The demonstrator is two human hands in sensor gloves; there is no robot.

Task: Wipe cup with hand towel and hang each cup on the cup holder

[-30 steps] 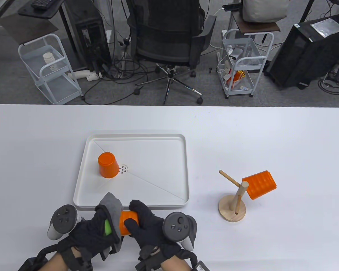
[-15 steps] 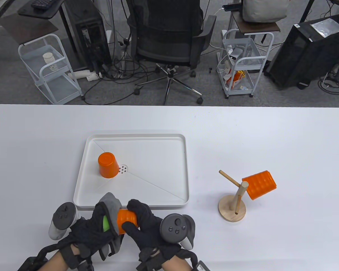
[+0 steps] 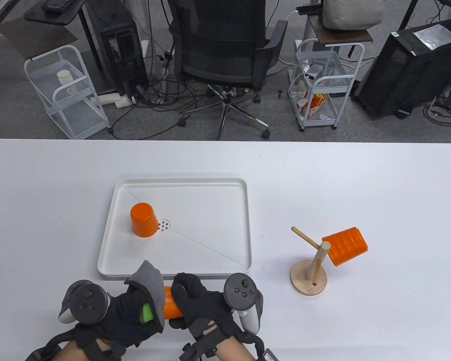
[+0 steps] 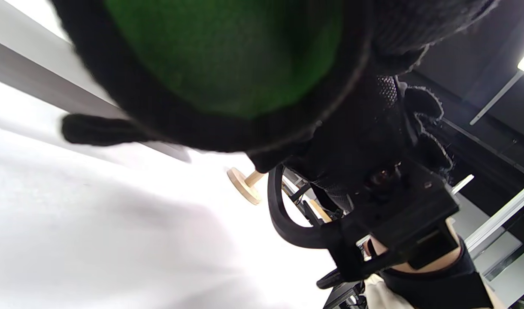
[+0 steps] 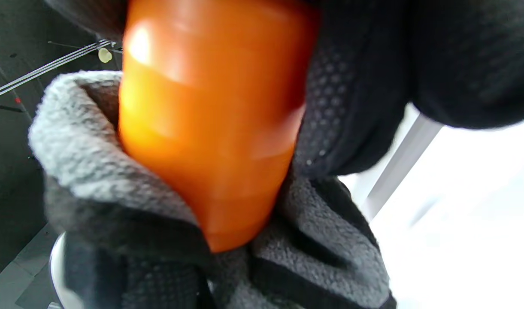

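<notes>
My right hand [image 3: 189, 301] grips an orange cup [image 3: 170, 304] lying sideways near the table's front edge. My left hand [image 3: 135, 312] holds a grey hand towel [image 3: 150, 282] wrapped over the cup's left end. In the right wrist view the orange cup [image 5: 210, 128] pokes into the grey towel [image 5: 94, 171]. A second orange cup [image 3: 143, 219] stands upside down in the white tray [image 3: 210, 225]. A ribbed orange cup [image 3: 345, 246] hangs on a peg of the wooden cup holder [image 3: 310, 272] at the right. The holder's base [image 4: 243, 185] shows small in the left wrist view.
The white tray has a small drain [image 3: 164, 225] beside the upturned cup. Behind the table stand an office chair [image 3: 225, 49], two white carts [image 3: 65, 90] and dark computer cases [image 3: 409, 64].
Both hands have shifted slightly toward the front edge with the cup. The right hand has rolled over the cup, covering more of it, and the towel has turned around the cup's end.
</notes>
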